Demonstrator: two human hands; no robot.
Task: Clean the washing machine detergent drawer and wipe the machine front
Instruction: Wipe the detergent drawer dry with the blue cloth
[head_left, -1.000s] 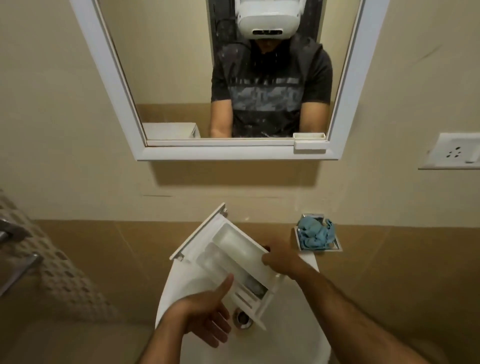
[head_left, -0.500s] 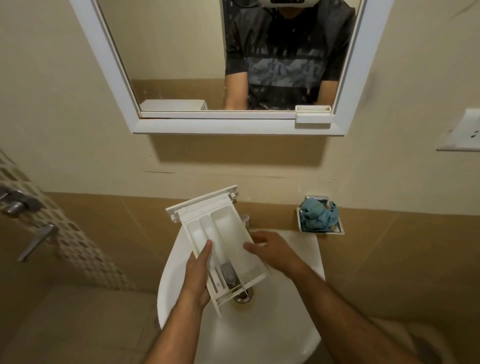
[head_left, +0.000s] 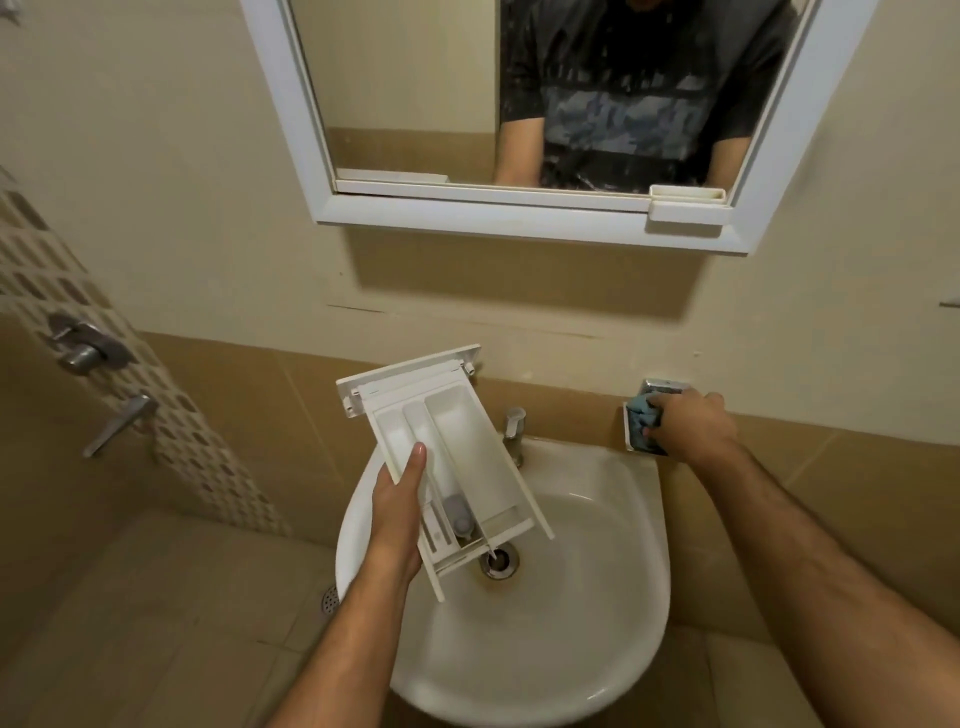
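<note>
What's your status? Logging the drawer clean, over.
Left hand grips drawer over sink. Right hand grabbing blue cloth in wall dish. Tap behind drawer, nothing blocking.

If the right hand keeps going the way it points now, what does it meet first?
The right hand already grips the blue cloth in the wall-mounted dish; straight on it would likely press the cloth against the dish, then the tiled wall behind.

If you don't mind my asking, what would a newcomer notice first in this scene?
The white detergent drawer, held tilted over the white sink by the left hand. Next, the right hand reaching to the wall dish right of the tap, its fingers on a blue cloth.
</note>
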